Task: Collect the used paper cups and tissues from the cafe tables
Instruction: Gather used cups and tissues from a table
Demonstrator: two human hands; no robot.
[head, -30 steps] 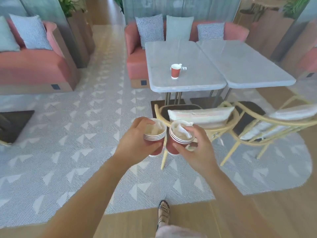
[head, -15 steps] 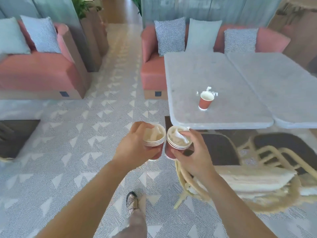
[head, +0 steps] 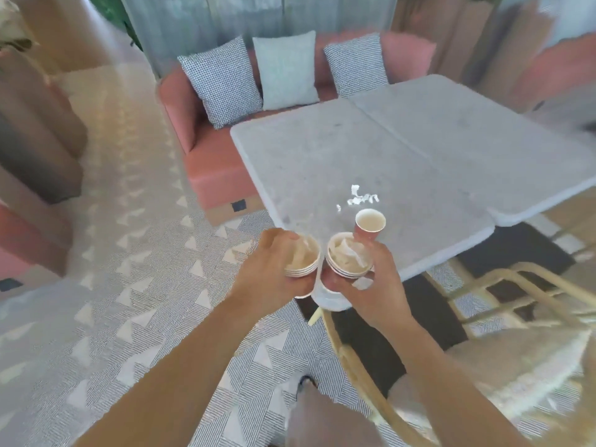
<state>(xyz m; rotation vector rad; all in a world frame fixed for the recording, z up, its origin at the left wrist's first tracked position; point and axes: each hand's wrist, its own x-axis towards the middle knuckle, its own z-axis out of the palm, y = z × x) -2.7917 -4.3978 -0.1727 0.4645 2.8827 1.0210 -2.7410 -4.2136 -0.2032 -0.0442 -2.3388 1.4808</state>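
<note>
Just beyond right fingers (head: 385, 257), cup (head: 370, 224) (upright).

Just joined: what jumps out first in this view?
The left hand grips the left cup stack, the right hand the right cup stack, both red and stuffed with tissue, at centre. Just beyond, a lone red paper cup stands on the grey table, white tissue scraps behind it.
</note>
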